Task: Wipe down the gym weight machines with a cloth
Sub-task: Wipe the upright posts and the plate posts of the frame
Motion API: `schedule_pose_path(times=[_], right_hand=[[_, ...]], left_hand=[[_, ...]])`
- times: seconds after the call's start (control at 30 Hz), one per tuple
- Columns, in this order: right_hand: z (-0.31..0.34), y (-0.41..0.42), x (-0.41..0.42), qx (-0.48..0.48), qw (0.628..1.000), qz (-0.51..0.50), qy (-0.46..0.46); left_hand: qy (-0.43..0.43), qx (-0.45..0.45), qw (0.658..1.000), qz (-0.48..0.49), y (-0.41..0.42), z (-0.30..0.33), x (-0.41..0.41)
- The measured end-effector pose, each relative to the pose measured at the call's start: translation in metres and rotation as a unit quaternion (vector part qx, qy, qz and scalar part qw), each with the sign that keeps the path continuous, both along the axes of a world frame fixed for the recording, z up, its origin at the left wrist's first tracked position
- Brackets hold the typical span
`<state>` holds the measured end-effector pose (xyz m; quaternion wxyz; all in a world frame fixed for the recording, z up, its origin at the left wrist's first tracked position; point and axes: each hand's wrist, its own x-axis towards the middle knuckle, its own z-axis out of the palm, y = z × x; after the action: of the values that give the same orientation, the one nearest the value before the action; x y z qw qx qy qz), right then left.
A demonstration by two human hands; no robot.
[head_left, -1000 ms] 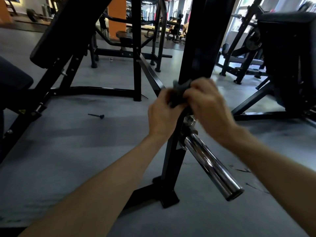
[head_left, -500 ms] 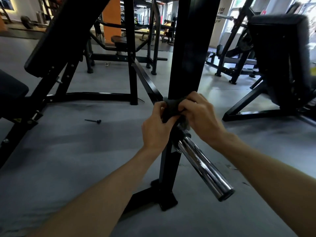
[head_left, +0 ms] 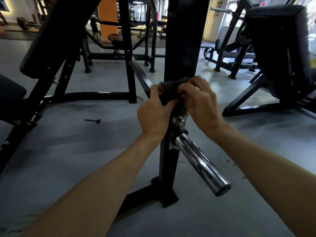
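Note:
A dark grey cloth (head_left: 171, 90) is bunched between both of my hands in front of the black upright post (head_left: 183, 40) of a weight machine. My left hand (head_left: 153, 112) grips the cloth's left side with curled fingers. My right hand (head_left: 200, 103) pinches its right side, thumb over the fabric. Just below the hands a chrome weight peg (head_left: 201, 163) juts from the post toward me and to the right. The post's foot (head_left: 164, 194) stands on the grey floor.
An inclined black bench frame (head_left: 56, 40) stands at the left. Another padded machine (head_left: 280, 48) fills the right side. A small black pin (head_left: 93, 120) lies on the floor at the left. More racks and an orange pillar (head_left: 107, 19) stand farther back.
Both hands stay on the cloth in front of the post and keep working it. They dipped slightly toward the peg, then came back up a little. The view shifted slightly.

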<state>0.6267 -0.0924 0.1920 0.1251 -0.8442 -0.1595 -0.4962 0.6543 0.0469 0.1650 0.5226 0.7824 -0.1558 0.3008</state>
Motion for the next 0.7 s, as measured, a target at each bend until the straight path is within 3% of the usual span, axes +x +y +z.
schedule_pose_path(times=[0.23, 0.37, 0.5, 0.57, 0.7], right_hand=[[-0.011, 0.021, -0.022, 0.061, 0.986, 0.028, 0.151], [0.0, 0.028, -0.046, 0.033, 0.97, 0.028, 0.238], [-0.016, 0.009, -0.068, -0.041, 0.935, -0.097, 0.339], [-0.031, 0.004, -0.08, -0.068, 0.904, -0.166, 0.389], [-0.038, 0.016, -0.086, -0.056, 0.872, -0.206, 0.44]], left_hand=[[0.073, 0.046, 0.996, -0.019, 0.02, -0.021, -0.018], [0.113, 0.059, 0.991, -0.026, 0.029, -0.033, -0.052], [0.169, 0.132, 0.976, -0.032, 0.005, -0.065, -0.073], [0.175, 0.099, 0.977, -0.075, -0.006, -0.077, -0.082], [0.164, 0.041, 0.979, -0.117, -0.009, -0.083, -0.083]])
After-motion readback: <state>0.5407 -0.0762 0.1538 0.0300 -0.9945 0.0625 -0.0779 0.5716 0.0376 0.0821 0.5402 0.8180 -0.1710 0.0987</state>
